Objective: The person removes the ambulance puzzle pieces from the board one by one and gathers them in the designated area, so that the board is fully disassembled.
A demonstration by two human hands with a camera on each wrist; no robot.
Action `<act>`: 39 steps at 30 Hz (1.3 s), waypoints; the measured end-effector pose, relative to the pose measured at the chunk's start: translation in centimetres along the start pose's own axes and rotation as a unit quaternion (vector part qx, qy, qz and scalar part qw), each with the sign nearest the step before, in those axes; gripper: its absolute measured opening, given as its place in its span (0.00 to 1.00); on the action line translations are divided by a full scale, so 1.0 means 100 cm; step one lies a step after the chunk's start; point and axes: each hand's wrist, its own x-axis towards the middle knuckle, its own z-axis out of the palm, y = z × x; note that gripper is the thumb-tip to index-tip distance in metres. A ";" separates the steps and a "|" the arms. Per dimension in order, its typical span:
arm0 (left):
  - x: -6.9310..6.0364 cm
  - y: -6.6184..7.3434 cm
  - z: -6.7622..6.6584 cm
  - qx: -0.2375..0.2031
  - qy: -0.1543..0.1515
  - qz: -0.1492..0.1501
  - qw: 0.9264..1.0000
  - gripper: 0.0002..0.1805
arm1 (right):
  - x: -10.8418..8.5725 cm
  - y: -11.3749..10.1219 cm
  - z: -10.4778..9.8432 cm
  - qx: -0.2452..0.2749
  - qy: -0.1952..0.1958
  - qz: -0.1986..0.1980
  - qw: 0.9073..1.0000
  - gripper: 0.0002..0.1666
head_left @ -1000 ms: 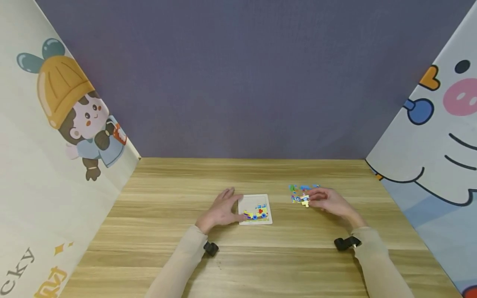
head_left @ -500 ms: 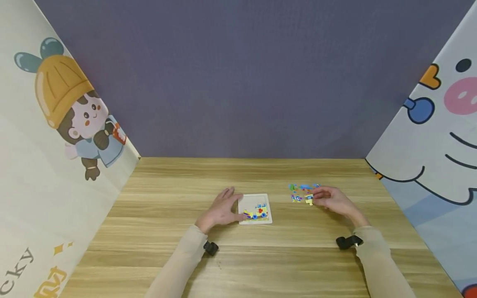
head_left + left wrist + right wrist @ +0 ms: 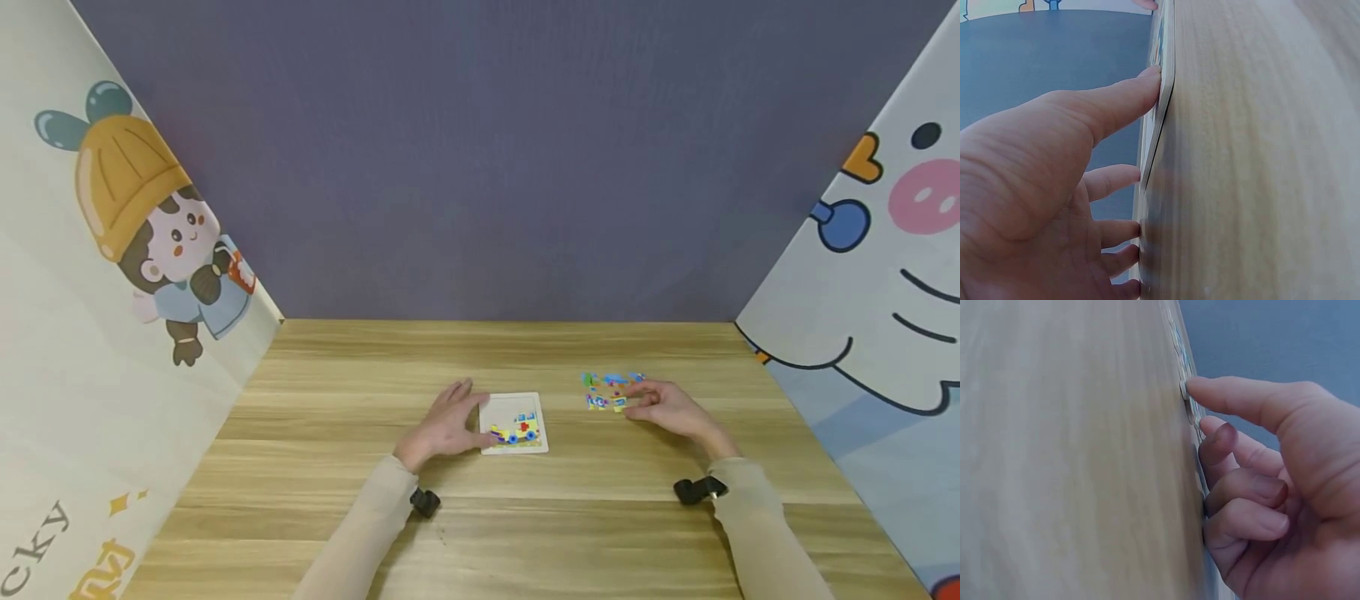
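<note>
A square white puzzle board [image 3: 510, 403] lies on the table, with a yellow vehicle picture filling its lower part. My left hand [image 3: 447, 423] rests at its left side, fingers spread and fairly straight. The left thumb presses on the board's lower left edge, and the index fingertip touches near its upper left corner. Over to the right, my right hand [image 3: 670, 408] pinches a yellow-and-blue puzzle piece [image 3: 619, 403] between thumb and index finger at tabletop level. In the right wrist view the thumb touches the edge of a thin piece [image 3: 1184, 390]; the other fingers curl loosely.
Several loose puzzle pieces, among them a green one [image 3: 588, 380], a blue one [image 3: 615, 379] and a purple-blue one [image 3: 597, 402], lie beside the right hand. A dark panel [image 3: 480, 167] closes off the wooden table's [image 3: 480, 533] back, with printed walls either side.
The yellow-and-blue piece shifted slightly right, then back left, and its downward tab no longer shows. My right hand moved with it. My left hand and the board stayed in place.
</note>
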 end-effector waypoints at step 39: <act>0.000 0.000 0.000 -0.006 0.000 0.002 1.000 0.48 | 0.003 -0.007 0.000 0.005 -0.001 0.012 1.000 0.28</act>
